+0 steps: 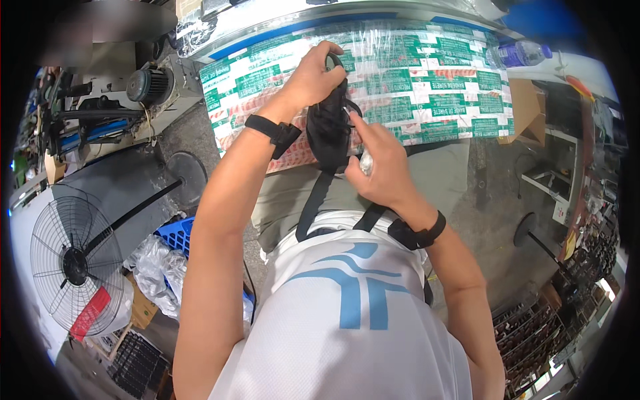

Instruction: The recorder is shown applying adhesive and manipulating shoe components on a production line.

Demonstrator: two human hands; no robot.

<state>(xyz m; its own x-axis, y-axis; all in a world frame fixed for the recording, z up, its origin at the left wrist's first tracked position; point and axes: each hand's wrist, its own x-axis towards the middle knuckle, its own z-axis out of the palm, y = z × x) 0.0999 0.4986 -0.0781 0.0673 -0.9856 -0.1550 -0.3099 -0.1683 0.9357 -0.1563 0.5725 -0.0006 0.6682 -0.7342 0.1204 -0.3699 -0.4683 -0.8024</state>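
In the head view, a black shoe is held at the near edge of a table, in front of a white shirt. The table is covered by a green and white sheet. The shoe's toe seems to be turned to the near side, and its opening seems to be at the far end.

The far end is gripped by the left hand, with the fingers curled tight around it. The right hand is half curled just beside the shoe, on its right. Its pointing finger is stretched out to the shoe's side, and a touch seems to be made there. A small pale bit seems to be pinched by the thumb and the bent fingers (what it is made of cannot be told).

The shoe looks all put together, so the big part of the work seems to be done. A dark loop, maybe a lace, is seen sticking out on the right side. Small work on the outside seems to be under way, perhaps about halfway. The shoe is not yet let go or set down. Its underside is hidden, so what is left there cannot be told.
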